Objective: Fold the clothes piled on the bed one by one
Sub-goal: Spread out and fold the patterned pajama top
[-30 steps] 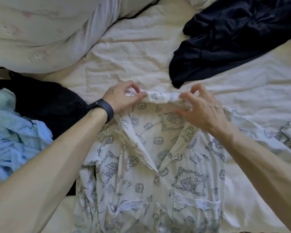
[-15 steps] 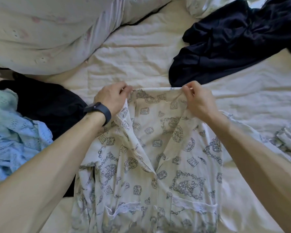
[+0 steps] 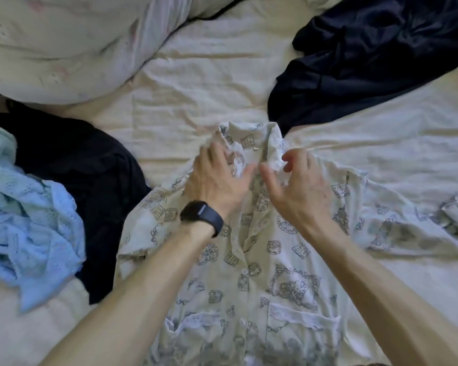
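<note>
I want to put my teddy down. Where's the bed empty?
Bare sheet lies between the pillow, the navy garment and the printed pyjama shirt. More lies on the right, between the navy garment and the shirt's sleeve. The left is crowded with a light blue garment and a black garment.

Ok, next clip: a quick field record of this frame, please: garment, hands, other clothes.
garment: printed shirt, flat on bed, front up, unfolded
left hand: fingers straight, resting on collar
right hand: fingers loosely curled above collar, grip unclear
other clothes: blue garment left, black garment next to it, navy garment upper right
</note>
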Tool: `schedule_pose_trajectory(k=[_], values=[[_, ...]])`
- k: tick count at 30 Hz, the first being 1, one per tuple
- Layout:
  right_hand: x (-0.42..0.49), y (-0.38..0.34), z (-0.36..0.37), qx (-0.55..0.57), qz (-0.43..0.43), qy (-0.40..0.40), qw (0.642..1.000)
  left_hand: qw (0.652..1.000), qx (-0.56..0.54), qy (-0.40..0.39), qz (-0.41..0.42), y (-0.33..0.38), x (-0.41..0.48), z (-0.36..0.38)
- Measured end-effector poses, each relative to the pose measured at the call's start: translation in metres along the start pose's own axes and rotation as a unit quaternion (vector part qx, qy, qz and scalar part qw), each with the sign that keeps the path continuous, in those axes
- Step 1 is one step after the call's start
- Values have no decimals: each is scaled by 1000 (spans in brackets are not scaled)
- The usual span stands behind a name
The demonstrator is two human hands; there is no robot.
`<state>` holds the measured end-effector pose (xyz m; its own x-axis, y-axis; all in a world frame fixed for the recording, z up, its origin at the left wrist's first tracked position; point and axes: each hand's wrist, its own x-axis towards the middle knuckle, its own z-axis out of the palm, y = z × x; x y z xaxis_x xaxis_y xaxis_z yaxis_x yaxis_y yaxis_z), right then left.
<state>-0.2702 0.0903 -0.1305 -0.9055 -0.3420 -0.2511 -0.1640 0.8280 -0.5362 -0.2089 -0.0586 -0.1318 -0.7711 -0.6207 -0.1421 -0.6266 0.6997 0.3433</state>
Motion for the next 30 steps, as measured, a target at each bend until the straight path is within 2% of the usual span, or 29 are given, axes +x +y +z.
schedule_pose_trajectory(k=[3,5,7,9,10,11,13,14,15,17,18,19,21,22,23,25,26,28,30], values=[[9,-7,8,-11,113,-72,991,982,123,-139,-23,7,-8,14],[21,-5,12,-38,146,-86,985,968,185,-168,-21,7,-1,16],[29,-1,12,-54,157,-86,982,969,183,-166,-17,2,9,12],[32,4,9,-4,159,-95,983,976,101,-186,-46,-6,18,3],[34,7,8,81,173,-102,976,977,18,-197,-80,-10,21,-1],[35,9,7,204,205,-110,951,968,-86,-200,-124,-14,22,-5],[36,11,0,413,272,-132,859,925,-270,-164,-212,-19,20,-7],[36,14,-2,452,276,-153,834,909,-310,-150,-233,-19,17,-5],[36,16,-2,458,267,-186,827,897,-332,-158,-244,-20,14,-1],[35,19,-2,444,249,-250,823,864,-363,-224,-268,-22,10,9],[35,21,-1,432,243,-260,829,849,-372,-255,-277,-23,8,14],[35,24,0,400,230,-244,853,850,-361,-269,-274,-25,9,18],[33,26,3,241,178,-152,942,889,-291,-269,-231,-27,10,22],[28,26,4,153,147,-95,973,910,-251,-262,-203,-27,10,23],[21,26,6,89,120,-40,988,928,-212,-251,-175,-26,8,23],[5,21,11,52,87,24,994,966,-115,-206,-102,-20,0,23],[-1,18,14,49,84,18,995,979,-53,-185,-63,-15,-5,24],[-10,12,21,15,100,-67,993,983,61,-175,10,-7,-13,28],[-14,10,26,-30,111,-138,984,975,116,-188,20,-7,-13,30]])
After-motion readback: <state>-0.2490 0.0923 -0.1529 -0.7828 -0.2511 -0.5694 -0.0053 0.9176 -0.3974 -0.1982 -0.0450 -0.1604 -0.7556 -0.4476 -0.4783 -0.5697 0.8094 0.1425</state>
